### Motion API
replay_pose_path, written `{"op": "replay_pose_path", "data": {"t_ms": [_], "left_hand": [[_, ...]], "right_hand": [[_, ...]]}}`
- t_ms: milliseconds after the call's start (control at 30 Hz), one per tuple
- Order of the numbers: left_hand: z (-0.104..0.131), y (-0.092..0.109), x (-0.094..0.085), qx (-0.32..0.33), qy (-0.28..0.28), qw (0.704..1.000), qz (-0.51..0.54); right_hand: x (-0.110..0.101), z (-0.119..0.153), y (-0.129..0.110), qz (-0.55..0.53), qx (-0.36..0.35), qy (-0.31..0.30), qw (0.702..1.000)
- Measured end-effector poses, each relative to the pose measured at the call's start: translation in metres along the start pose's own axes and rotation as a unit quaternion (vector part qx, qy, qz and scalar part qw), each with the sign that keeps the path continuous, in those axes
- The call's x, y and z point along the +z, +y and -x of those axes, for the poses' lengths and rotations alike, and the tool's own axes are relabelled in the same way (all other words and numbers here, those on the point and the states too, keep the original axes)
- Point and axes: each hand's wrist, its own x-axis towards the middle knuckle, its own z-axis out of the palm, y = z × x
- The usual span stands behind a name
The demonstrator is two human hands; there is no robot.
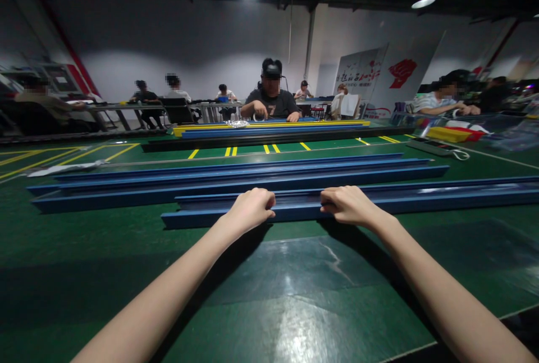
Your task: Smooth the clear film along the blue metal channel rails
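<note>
A long blue channel strip (297, 213) lies crosswise on the green table, its left end showing and its right part running out of view. My left hand (254, 205) is curled over this strip left of its visible middle, with the fingers bent down into it. Farther right, my right hand (346, 204) grips the same strip in a like way, the fingertips turned toward my left hand. A gap of bare strip lies between the two hands. Just beyond are more blue strips (138, 193), parallel to it and touched by neither hand.
A clear plastic sheet (295, 267) lies on the green table (105, 278) nearest me. Yellow strips (328, 123) and a black strip (252, 141) lie farther off, before a seated person (275, 101). A dark flat device (433, 146) with a white cord rests at the right.
</note>
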Motion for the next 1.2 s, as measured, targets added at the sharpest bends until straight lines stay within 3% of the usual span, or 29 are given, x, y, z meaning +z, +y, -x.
{"op": "replay_pose_path", "data": {"t_ms": [300, 700, 933, 1200], "left_hand": [[0.001, -0.01, -0.018, -0.053, -0.077, 0.995, -0.026], [0.001, -0.011, -0.018, -0.055, -0.095, 0.994, -0.025], [0.0, -0.011, -0.018, -0.047, -0.111, 0.992, -0.031], [0.002, -0.013, -0.02, -0.038, -0.132, 0.99, -0.042]], "right_hand": [[0.002, 0.004, 0.007, -0.012, -0.009, -0.004, 1.0], [0.01, 0.004, -0.002, -0.019, -0.035, 0.035, 0.999], [0.018, -0.001, -0.014, -0.005, -0.052, 0.017, 0.998], [0.022, -0.002, -0.011, -0.01, -0.07, 0.031, 0.997]]}}
